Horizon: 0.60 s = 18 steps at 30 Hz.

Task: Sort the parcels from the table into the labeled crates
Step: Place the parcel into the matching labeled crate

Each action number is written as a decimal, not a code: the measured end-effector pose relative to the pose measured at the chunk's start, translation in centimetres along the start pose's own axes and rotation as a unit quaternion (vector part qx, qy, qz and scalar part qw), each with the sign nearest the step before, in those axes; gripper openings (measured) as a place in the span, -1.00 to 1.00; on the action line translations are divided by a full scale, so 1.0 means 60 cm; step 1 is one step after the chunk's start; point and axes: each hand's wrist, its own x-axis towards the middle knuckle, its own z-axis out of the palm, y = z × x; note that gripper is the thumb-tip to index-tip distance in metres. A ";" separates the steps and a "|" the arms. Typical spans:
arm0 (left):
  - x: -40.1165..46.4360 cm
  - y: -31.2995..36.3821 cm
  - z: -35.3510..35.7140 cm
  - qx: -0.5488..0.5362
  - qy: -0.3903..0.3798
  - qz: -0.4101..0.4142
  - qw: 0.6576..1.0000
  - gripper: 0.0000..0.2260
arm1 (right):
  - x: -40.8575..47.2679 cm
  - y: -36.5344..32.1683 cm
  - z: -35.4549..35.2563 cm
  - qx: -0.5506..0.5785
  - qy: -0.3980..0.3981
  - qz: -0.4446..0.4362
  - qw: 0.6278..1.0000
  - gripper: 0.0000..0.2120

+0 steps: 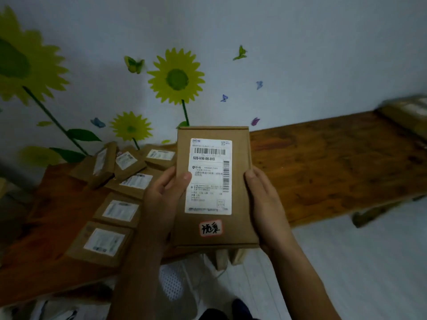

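In the centre of the frame a flat cardboard parcel [213, 185] is held up above the desk [335, 172], its face turned to the camera. The left hand [165, 197] grips its left edge, thumb lying over the edge of the white shipping label [209, 176] and fingers out of sight behind the box; the right hand [265, 204] clasps the right edge, fingers wrapped round the side. Both hands are closed on the parcel, which touches nothing else.

Below the shipping label sits a small red-bordered sticker [210, 228] with handwritten characters. Judging by the task, this is the reading step: that sticker probably names the destination crate. To do it well, the parcel should stay square to the eyes and level, with the left thumb kept clear of the print. No crate is visible in this view, so the head would likely need to turn to find the matching one before the box is carried over; a two-handed hold suits such a light, flat box, though one hand would probably do.

At the left of the frame more labelled parcels [120, 212] lie on the desk awaiting sorting, some overlapping. At the far right edge another blurred stack [406, 112] rests on the desk.
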 end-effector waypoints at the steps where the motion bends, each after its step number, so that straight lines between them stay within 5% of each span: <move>1: 0.005 -0.002 0.006 0.002 -0.026 -0.005 1.000 -0.73 | -0.010 0.000 -0.002 -0.001 0.026 -0.005 1.000 -0.71; 10: -0.011 -0.024 0.217 -0.042 -0.240 -0.049 0.969 -0.64 | -0.092 -0.014 -0.158 0.035 0.302 -0.018 0.952 -0.78; 18: -0.079 -0.030 0.497 0.006 -0.394 -0.026 0.919 -0.69 | -0.168 -0.023 -0.384 0.068 0.446 -0.063 0.890 -0.64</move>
